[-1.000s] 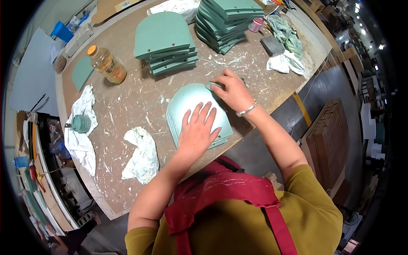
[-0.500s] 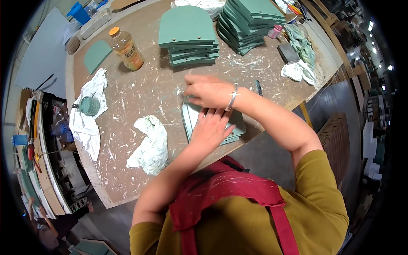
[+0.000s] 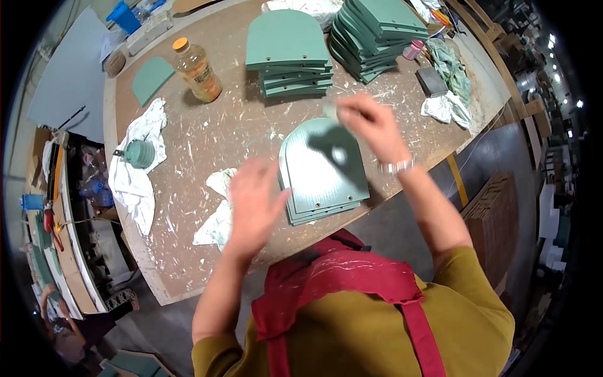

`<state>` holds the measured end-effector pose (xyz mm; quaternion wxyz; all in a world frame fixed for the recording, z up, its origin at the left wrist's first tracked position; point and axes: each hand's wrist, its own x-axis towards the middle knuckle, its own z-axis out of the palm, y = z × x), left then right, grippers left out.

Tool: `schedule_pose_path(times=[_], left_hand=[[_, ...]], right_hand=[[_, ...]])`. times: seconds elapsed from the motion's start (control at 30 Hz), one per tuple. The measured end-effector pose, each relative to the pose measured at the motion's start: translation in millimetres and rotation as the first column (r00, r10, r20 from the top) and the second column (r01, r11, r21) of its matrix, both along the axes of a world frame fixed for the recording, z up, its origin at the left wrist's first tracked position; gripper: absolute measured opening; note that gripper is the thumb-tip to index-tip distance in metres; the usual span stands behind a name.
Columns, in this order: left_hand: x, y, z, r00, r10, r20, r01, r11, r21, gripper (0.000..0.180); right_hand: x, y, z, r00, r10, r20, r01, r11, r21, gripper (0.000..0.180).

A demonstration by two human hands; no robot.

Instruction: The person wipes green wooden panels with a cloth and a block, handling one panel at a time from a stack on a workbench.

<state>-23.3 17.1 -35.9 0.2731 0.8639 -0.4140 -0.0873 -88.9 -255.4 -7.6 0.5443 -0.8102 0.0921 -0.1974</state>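
A short stack of green round-topped panels (image 3: 323,166) lies in front of me at the table's near edge, its top face shiny with glare and partly shadowed. Over the stack's far right side, my right hand (image 3: 370,125) is closed in a pinch. A small pale piece (image 3: 330,112) pokes out from its fingertips; blur hides what kind it is. To the left of the panels hovers my left hand (image 3: 254,198), fingers outstretched and smeared by motion, apparently holding nothing. Behind it, a crumpled white cloth (image 3: 217,220) lies partly covered on the table.
Taller stacks of green panels (image 3: 286,41) (image 3: 370,38) stand at the back. A bottle with an orange cap (image 3: 198,72), a single green panel (image 3: 152,78) and a green jar (image 3: 138,152) on white cloth occupy the left. Rags (image 3: 449,72) and a grey block (image 3: 431,82) lie right.
My hands have parted: the left lifted off the panels toward the left, the right swung to the right and away. The top panel's face is now uncovered. The view has shifted slightly.
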Motion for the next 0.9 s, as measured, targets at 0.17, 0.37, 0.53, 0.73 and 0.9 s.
schedule_pose_path(times=[0.17,0.37,0.53,0.73,0.9], left_hand=[[-10,87,-52,0.993,0.029,0.111,-0.057,0.962,0.266,0.055],[52,-14,11,0.992,0.061,-0.112,-0.088,0.965,-0.248,0.028],[34,-140,-8,0.729,-0.592,0.343,0.577,0.802,0.157,0.038],[89,-180,-31,0.96,-0.279,0.006,0.277,0.955,0.11,0.038],[127,-136,-35,0.91,-0.105,-0.401,0.085,0.994,-0.066,0.039]], right_hand=[[-56,72,-14,0.945,0.326,0.016,-0.323,0.925,0.2,0.024],[-66,70,-44,0.89,0.454,-0.033,-0.434,0.868,0.241,0.022],[-66,74,-49,0.897,0.442,-0.002,-0.438,0.889,0.136,0.023],[-66,80,-52,0.921,0.389,0.002,-0.384,0.909,0.165,0.024],[-67,77,-43,0.934,0.352,-0.057,-0.336,0.922,0.191,0.024]])
